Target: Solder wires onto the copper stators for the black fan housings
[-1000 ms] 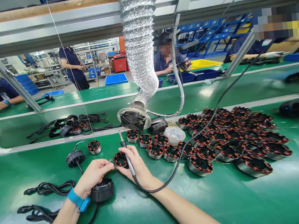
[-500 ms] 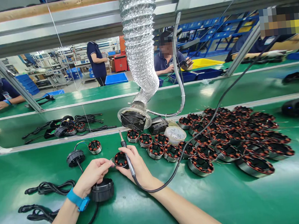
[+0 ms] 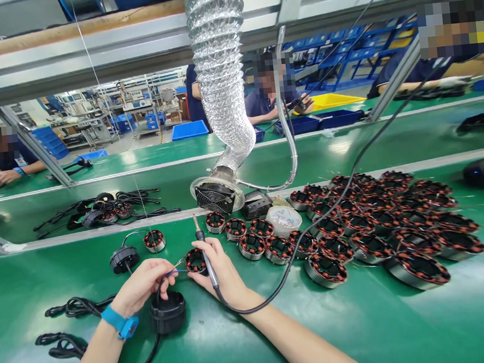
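Observation:
My left hand [image 3: 146, 282] is closed, thumb and fingertips pinching thin coloured wires [image 3: 181, 270], a blue one among them. These wires run beside a copper-wound stator [image 3: 194, 261] that my right hand [image 3: 225, 269] steadies between thumb and fingers. The same right hand grips a soldering iron [image 3: 210, 267], its tip pointing up and away from me. Just below my left hand sits a round black motor housing [image 3: 168, 315] with a thick black cable. Whether any wire is joined to the stator is too small to tell.
Many stators [image 3: 325, 267] stand grouped at the right. A fume duct [image 3: 229, 91] with a fan [image 3: 215, 198] hangs ahead, near a round pale container [image 3: 284, 220]. Another housing [image 3: 124, 259] and stator [image 3: 154, 241] lie left, above coiled cables [image 3: 78, 305]. Co-workers sit across the bench.
My left hand has shifted slightly left, away from the stator, and blue wire now shows at its fingertips. My right hand holds nearly the same place. A standing person behind is now mostly hidden by the duct.

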Demonstrator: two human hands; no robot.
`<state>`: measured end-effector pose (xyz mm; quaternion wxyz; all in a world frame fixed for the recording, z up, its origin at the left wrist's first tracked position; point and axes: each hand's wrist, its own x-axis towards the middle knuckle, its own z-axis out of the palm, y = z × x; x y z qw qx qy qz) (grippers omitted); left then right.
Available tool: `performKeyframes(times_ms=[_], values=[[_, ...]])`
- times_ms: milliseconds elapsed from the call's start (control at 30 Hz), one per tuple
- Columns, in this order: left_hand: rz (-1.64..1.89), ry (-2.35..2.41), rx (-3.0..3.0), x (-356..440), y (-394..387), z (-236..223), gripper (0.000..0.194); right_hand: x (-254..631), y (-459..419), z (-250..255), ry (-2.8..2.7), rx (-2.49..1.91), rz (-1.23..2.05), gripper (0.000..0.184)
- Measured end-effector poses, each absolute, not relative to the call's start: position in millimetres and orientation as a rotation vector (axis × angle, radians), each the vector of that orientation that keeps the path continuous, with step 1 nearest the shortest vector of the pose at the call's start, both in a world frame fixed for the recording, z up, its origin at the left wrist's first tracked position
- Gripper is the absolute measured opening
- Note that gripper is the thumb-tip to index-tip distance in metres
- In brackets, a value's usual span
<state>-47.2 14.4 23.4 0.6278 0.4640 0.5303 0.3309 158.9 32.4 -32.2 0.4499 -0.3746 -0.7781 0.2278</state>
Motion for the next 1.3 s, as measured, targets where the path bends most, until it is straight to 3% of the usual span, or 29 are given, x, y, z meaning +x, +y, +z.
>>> performKeyframes(times_ms=[333, 633, 967, 1300], values=[[0.729, 1.199, 0.989, -58.5, 19.7, 17.0, 0.037, 158.5, 32.8, -31.8, -1.913, -0.924, 0.550, 0.069], [0.808, 1.384, 1.022, -39.8, 18.4, 15.2, 0.053, 158.4, 33.7, -31.5, -1.918, -0.909, 0.546, 0.070], [0.741, 1.244, 1.069, -58.5, 17.5, 20.6, 0.038, 158.5, 33.6, -31.3, -1.923, -0.900, 0.560, 0.070], [0.818, 1.409, 1.047, -42.8, 20.5, 16.0, 0.054, 158.0, 34.0, -32.6, -1.924, -0.884, 0.546, 0.071]])
